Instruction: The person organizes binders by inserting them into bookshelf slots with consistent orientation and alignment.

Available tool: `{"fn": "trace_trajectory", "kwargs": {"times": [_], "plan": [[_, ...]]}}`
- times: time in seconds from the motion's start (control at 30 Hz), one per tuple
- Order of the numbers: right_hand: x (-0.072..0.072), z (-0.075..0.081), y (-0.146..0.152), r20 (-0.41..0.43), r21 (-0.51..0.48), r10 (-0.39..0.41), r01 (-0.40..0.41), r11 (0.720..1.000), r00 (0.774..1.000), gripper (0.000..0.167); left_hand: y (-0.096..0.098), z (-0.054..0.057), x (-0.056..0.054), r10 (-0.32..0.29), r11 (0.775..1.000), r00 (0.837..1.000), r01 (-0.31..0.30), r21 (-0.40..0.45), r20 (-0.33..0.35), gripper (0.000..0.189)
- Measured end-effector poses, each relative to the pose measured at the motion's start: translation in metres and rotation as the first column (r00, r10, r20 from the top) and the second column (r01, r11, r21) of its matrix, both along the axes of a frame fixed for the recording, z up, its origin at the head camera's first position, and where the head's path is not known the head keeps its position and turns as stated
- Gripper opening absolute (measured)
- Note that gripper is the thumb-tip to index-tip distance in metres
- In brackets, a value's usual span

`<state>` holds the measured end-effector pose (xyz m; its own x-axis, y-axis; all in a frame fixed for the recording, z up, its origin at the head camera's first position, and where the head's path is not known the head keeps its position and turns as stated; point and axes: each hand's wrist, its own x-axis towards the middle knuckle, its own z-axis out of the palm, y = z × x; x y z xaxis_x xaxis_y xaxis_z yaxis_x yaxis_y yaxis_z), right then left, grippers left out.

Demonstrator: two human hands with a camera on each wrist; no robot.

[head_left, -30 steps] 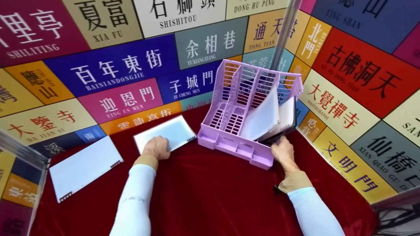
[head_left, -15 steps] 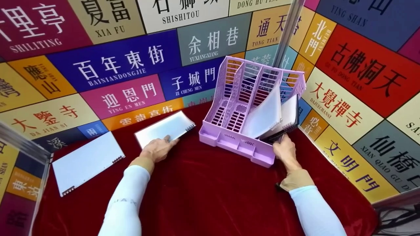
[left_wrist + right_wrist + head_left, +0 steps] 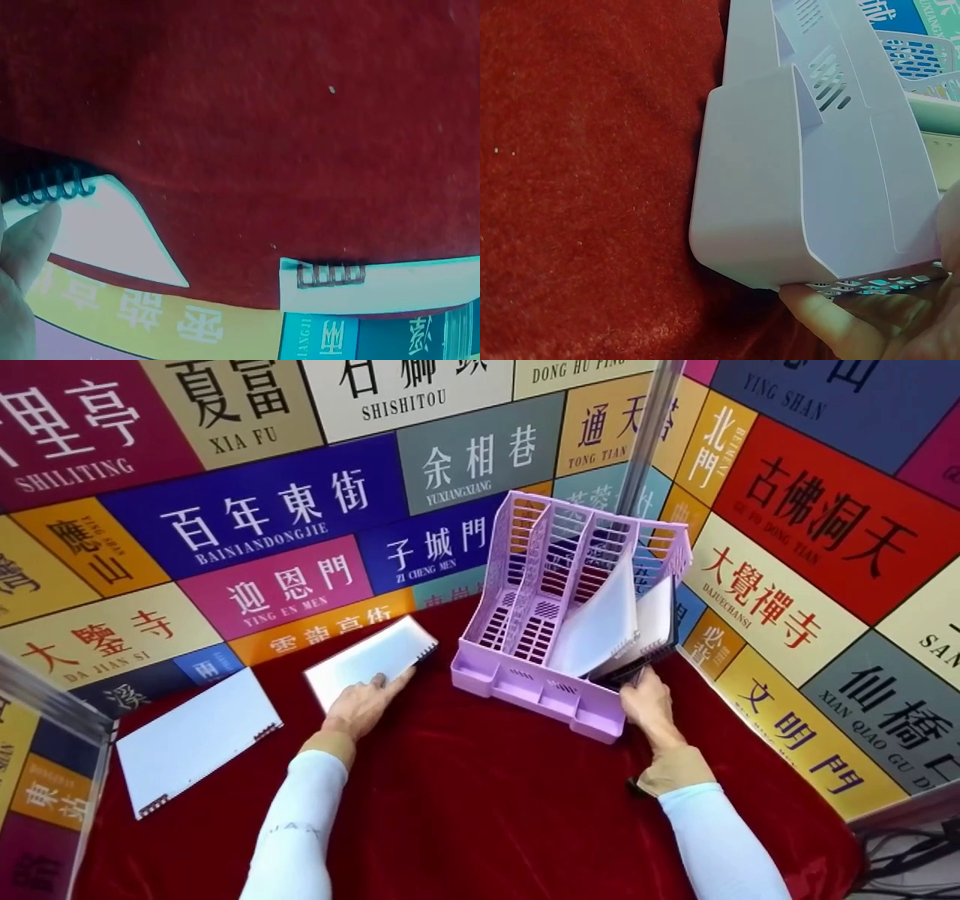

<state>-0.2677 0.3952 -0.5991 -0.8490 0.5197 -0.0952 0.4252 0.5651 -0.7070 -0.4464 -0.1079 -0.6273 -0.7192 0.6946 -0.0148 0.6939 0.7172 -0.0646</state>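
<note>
A white spiral notebook (image 3: 367, 656) lies at the table's middle, its dark coil along the near edge. My left hand (image 3: 360, 709) pinches that near edge; in the left wrist view the thumb (image 3: 34, 236) presses the cover beside the coil, and the other fingers are mostly hidden. To the right stands a purple file rack (image 3: 517, 675) with several slots. My right hand (image 3: 651, 701) grips its front right corner, fingers (image 3: 825, 322) against the perforated side wall. A translucent-covered notebook (image 3: 600, 626) and a dark-backed notebook (image 3: 656, 622) lean inside the rack's right-hand slots.
Another white spiral notebook (image 3: 199, 742) lies on the left of the table, covered in red velvet cloth (image 3: 480, 825). Printed wall panels (image 3: 292, 502) enclose the back and sides. Black cables (image 3: 911, 851) show beyond the right edge.
My left hand has shifted from the top of the middle notebook to its near coil edge, with the fingers spread further right. My right hand keeps its grip on the file rack.
</note>
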Motion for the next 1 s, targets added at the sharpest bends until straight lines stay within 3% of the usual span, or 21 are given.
{"fn": "trace_trajectory", "kwargs": {"times": [0.07,0.13,0.27,0.37,0.43,0.53,0.6,0.77,0.87,0.9,1.0], "plan": [[0.0,0.0,0.002,-0.001,0.001,0.0,0.0,1.0,1.0,0.046,0.003,-0.002,-0.002,0.081,0.995,0.997,-0.081,0.059,0.015,0.096],[0.0,0.001,0.003,-0.001,0.008,0.0,0.0,1.0,1.0,0.045,0.007,-0.005,-0.005,0.191,0.973,0.981,-0.194,0.124,0.04,0.095],[0.001,0.002,0.004,0.018,-0.032,-0.002,0.003,0.999,1.0,0.044,0.011,-0.011,-0.01,0.389,0.89,0.916,-0.401,0.218,0.094,0.08],[0.0,0.002,0.006,0.044,-0.143,0.0,0.007,0.99,0.999,0.045,0.01,-0.014,-0.011,0.46,0.85,0.88,-0.475,0.228,0.117,0.064],[-0.001,0.002,0.007,0.06,-0.227,0.0,0.014,0.974,0.998,0.046,0.009,-0.014,-0.012,0.474,0.847,0.873,-0.488,0.211,0.116,0.052],[-0.002,0.002,0.01,0.069,-0.267,0.007,0.012,0.963,0.998,0.048,0.008,-0.011,-0.012,0.464,0.854,0.882,-0.471,0.219,0.086,0.038],[-0.003,0.002,0.011,0.066,-0.273,0.013,0.006,0.962,0.998,0.048,0.005,-0.006,-0.011,0.456,0.849,0.888,-0.455,0.268,0.061,0.035],[-0.006,-0.006,0.019,0.038,-0.286,0.027,-0.015,0.958,0.999,0.046,0.005,0.01,-0.012,0.448,0.81,0.894,-0.407,0.422,0.004,0.025],[-0.008,-0.007,0.018,0.049,-0.28,0.019,-0.005,0.96,0.999,0.047,0.007,0.021,-0.012,0.463,0.787,0.886,-0.399,0.471,-0.024,0.02],[-0.006,0.0,0.012,0.075,-0.267,0.01,0.01,0.964,0.997,0.049,0.008,0.025,-0.011,0.467,0.782,0.883,-0.395,0.483,-0.034,0.02],[-0.007,0.0,0.011,0.084,-0.247,0.007,0.014,0.969,0.996,0.05,0.015,0.037,-0.01,0.471,0.77,0.881,-0.382,0.511,-0.05,0.026]]}}
